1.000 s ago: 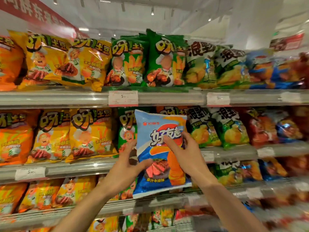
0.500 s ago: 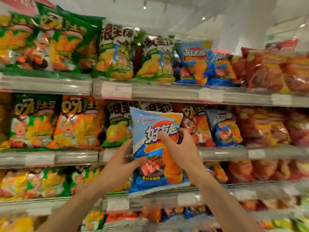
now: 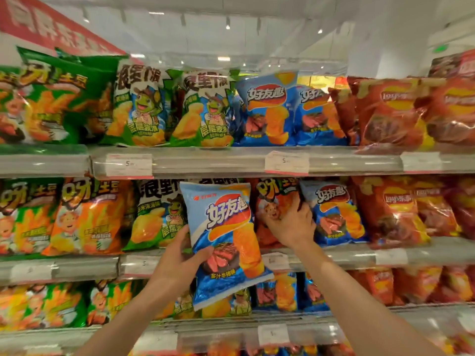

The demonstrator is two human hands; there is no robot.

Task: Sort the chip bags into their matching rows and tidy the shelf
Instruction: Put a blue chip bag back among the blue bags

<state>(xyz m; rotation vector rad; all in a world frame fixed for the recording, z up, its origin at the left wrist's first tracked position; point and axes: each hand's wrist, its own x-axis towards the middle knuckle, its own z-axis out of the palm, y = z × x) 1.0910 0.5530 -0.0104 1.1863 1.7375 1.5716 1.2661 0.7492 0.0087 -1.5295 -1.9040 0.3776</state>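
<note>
We hold the blue bag (image 3: 226, 242) in front of the middle shelf (image 3: 334, 255), our left hand (image 3: 180, 255) gripping its lower left edge. Our right hand (image 3: 290, 222) grasps the orange bag (image 3: 272, 201) standing beside the shelved blue bag (image 3: 336, 211). We judge this a swap: pull the orange stray out, then slot ours into the freed gap.

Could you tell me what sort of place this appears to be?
Most likely a supermarket snack aisle: tiered shelves packed with rows of chip bags, price tags clipped to the shelf edges, and a red banner overhead. The left hand holds a blue chip bag.
</note>
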